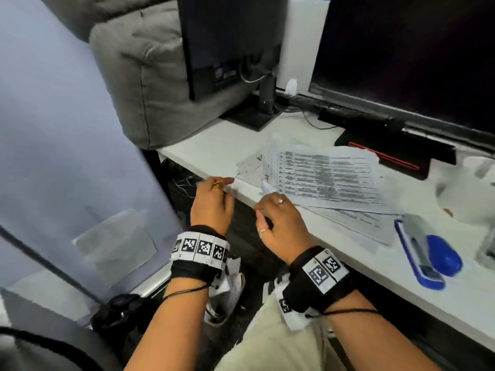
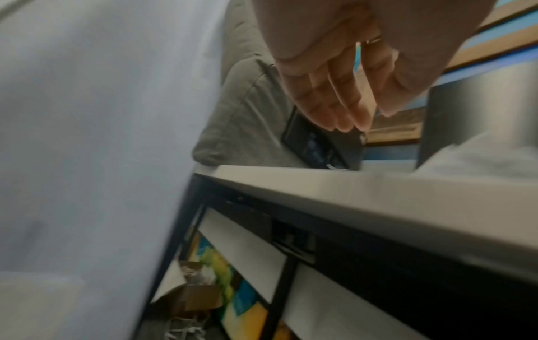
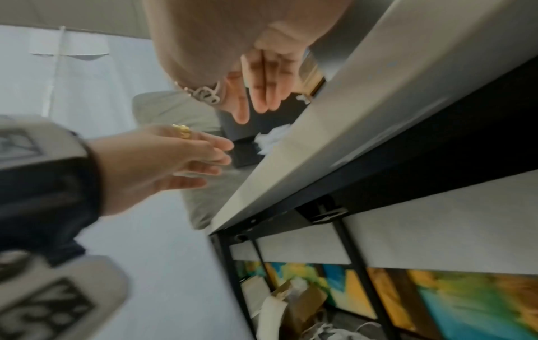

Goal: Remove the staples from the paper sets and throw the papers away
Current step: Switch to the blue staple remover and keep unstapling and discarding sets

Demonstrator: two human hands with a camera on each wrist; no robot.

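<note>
**Both hands at the desk edge, paper stack ahead and to the right**

The left hand (image 1: 213, 202) and right hand (image 1: 278, 223) hovered at the near edge of the white desk (image 1: 222, 145), fingers relaxed and extended, holding nothing. The stapled paper sets (image 1: 329, 180) lay fanned flat on the desk, beyond and to the right of both hands. Their long axis ran roughly left to right across the desk. A curled corner (image 1: 266, 186) of the stack lay just beyond the right hand's fingertips, so the right hand was judged nearer. A blue stapler (image 1: 426, 250) lay to the right of the stack.

The sheets carried printed table rows and small red marks; none was legible. The wrist bands bore square coded markers only.
</note>
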